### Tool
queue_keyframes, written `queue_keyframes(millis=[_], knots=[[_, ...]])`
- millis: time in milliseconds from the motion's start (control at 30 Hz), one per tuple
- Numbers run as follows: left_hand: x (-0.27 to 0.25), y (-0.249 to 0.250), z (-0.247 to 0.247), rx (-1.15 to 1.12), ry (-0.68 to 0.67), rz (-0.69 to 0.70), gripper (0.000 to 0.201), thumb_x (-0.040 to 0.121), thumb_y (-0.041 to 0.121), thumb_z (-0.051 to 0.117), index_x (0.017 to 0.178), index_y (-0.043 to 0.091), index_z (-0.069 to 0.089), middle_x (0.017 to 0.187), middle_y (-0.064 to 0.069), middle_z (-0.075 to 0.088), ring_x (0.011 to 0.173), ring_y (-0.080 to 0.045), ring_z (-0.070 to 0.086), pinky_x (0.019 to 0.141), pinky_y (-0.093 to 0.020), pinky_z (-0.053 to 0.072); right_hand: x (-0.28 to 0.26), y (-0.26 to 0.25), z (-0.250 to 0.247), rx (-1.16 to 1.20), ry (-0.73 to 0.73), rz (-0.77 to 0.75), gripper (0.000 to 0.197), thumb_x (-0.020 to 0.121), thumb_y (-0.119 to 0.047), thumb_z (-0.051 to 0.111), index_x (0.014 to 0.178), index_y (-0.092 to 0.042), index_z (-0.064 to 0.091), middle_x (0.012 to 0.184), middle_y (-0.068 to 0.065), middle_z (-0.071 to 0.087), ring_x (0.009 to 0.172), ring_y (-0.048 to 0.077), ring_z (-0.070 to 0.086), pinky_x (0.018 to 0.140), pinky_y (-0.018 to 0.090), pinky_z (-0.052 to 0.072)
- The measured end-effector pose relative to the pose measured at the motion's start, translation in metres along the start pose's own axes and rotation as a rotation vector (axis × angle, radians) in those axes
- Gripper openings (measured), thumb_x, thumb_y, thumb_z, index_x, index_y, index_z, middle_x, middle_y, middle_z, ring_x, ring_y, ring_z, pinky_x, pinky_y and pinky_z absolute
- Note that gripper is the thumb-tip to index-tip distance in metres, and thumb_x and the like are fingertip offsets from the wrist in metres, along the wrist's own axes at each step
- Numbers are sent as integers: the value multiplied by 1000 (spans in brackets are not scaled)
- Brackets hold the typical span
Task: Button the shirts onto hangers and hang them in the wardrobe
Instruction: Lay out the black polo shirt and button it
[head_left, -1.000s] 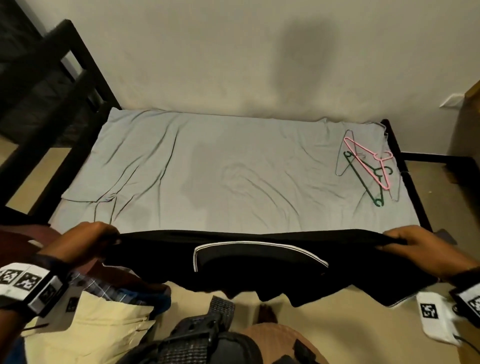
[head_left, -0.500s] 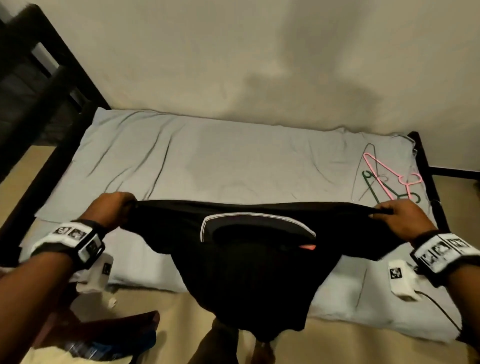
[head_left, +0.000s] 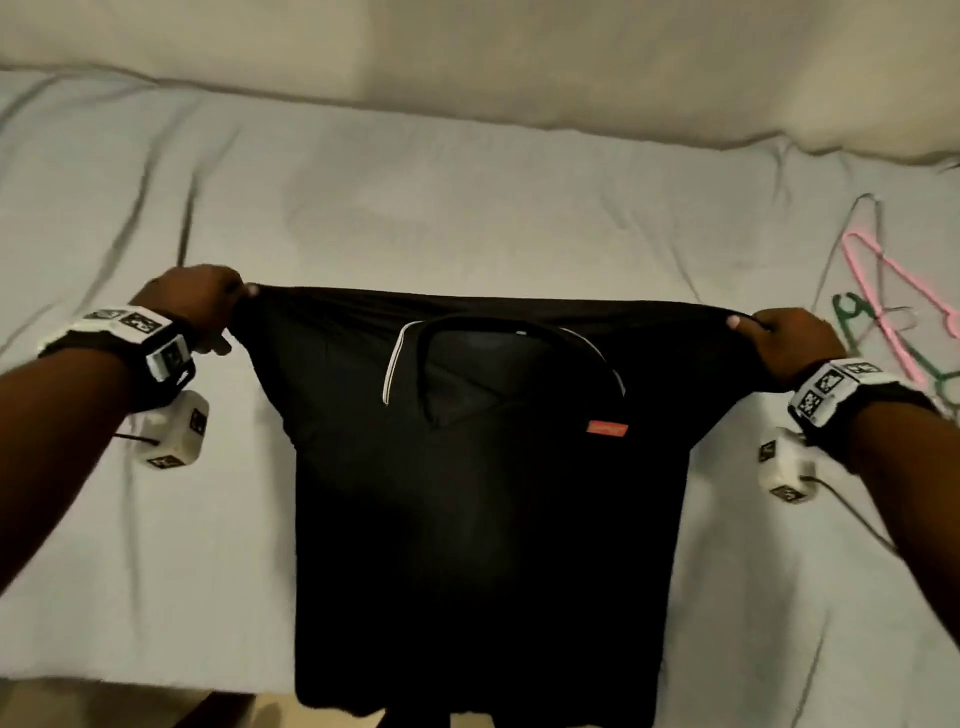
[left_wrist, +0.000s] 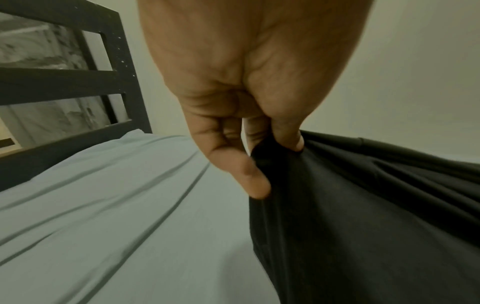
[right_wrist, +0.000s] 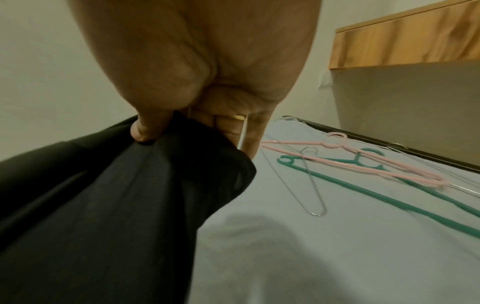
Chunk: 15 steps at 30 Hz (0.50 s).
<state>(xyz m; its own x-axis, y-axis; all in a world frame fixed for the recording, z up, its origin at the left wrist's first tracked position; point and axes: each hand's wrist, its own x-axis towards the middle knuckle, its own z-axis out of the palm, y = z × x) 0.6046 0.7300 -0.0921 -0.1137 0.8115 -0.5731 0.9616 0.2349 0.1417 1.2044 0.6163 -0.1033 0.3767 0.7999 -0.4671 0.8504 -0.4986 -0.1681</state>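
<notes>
1. Left hand pinches black shirt at one shoulder.
2. Shirt spread over bed, unbuttoned, no hanger in it.
3. Right hand pinches other shoulder.
4. Hangers lie unused nearby; wardrobe step pending.

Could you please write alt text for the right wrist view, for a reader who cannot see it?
Seen from the wrist, the right hand pinches a bunched edge of a black shirt above a pale grey bedsheet. Beside it on the sheet lie a pink hanger, a green hanger and a thin wire hanger, overlapping.
</notes>
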Motion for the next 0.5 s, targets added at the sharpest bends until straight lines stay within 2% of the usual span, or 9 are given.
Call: queue_keyframes(millis=[100, 200, 233, 267, 300, 367, 433, 467, 500], knots=[[47, -6, 23, 19, -77, 60, 50, 103, 57, 42, 93, 13, 64, 81, -12, 70, 70, -34, 70, 71, -43, 56, 49, 3, 21, -97, -33, -66, 62, 95, -64, 51, 77, -8, 72, 85, 20, 67, 81, 37, 58, 74, 38, 43], [74, -28, 45, 41, -241, 178, 67, 81, 81, 54, 83, 16, 71, 74, -6, 68, 77, -29, 61, 82, -41, 45, 86, 8, 32, -95, -256, -91, 75, 73, -89, 51, 88, -20, 75, 96, 10, 66, 97, 33, 60, 90, 41, 46], [79, -38, 52, 31, -287, 195, 63, 73, 85, 59, 83, 25, 74, 76, 0, 71, 81, -25, 64, 86, -42, 46, 99, 15, 39, -66, -305, -118, 82, 59, -96, 54, 90, -23, 76, 98, 2, 70, 100, 28, 62, 95, 37, 48], [81, -44, 58, 7, -319, 222, 58, 66, 87, 64, 84, 34, 77, 83, 7, 74, 90, -19, 67, 91, -41, 48, 106, 21, 42, -26, -328, -128, 88, 44, -98, 59, 90, -25, 77, 97, -7, 73, 100, 21, 64, 95, 24, 48], [81, -48, 64, -19, -331, 249, 54, 62, 89, 66, 86, 42, 77, 90, 13, 75, 97, -13, 68, 94, -37, 47, 114, 29, 47, 6, -353, -145, 92, 32, -98, 64, 87, -27, 78, 91, -14, 74, 95, 13, 65, 86, 11, 47], [86, -56, 80, -73, -282, 301, 61, 57, 93, 63, 90, 44, 75, 91, 11, 75, 96, -11, 67, 91, -34, 48, 121, 42, 56, 46, -377, -133, 88, 22, -99, 65, 79, -33, 77, 81, -19, 73, 83, 3, 66, 75, 1, 42], [88, -55, 99, -150, -157, 314, 66, 60, 89, 64, 92, 32, 73, 83, 2, 73, 88, -20, 68, 85, -40, 51, 125, 49, 66, 69, -363, -104, 67, 37, -95, 67, 78, -43, 74, 79, -23, 71, 84, 4, 65, 75, 2, 41], [89, -56, 108, -184, -112, 304, 59, 66, 81, 69, 90, 28, 73, 83, 1, 72, 88, -23, 68, 86, -39, 52, 128, 50, 71, 62, -332, -53, 43, 55, -84, 72, 78, -48, 71, 80, -23, 70, 86, 9, 66, 76, 7, 43], [89, -55, 116, -203, -83, 276, 46, 72, 69, 75, 89, 26, 72, 86, -1, 72, 90, -25, 67, 89, -38, 51, 133, 56, 81, 23, -215, -120, 20, 70, -70, 74, 77, -53, 68, 81, -20, 70, 92, 20, 67, 78, 14, 47]])
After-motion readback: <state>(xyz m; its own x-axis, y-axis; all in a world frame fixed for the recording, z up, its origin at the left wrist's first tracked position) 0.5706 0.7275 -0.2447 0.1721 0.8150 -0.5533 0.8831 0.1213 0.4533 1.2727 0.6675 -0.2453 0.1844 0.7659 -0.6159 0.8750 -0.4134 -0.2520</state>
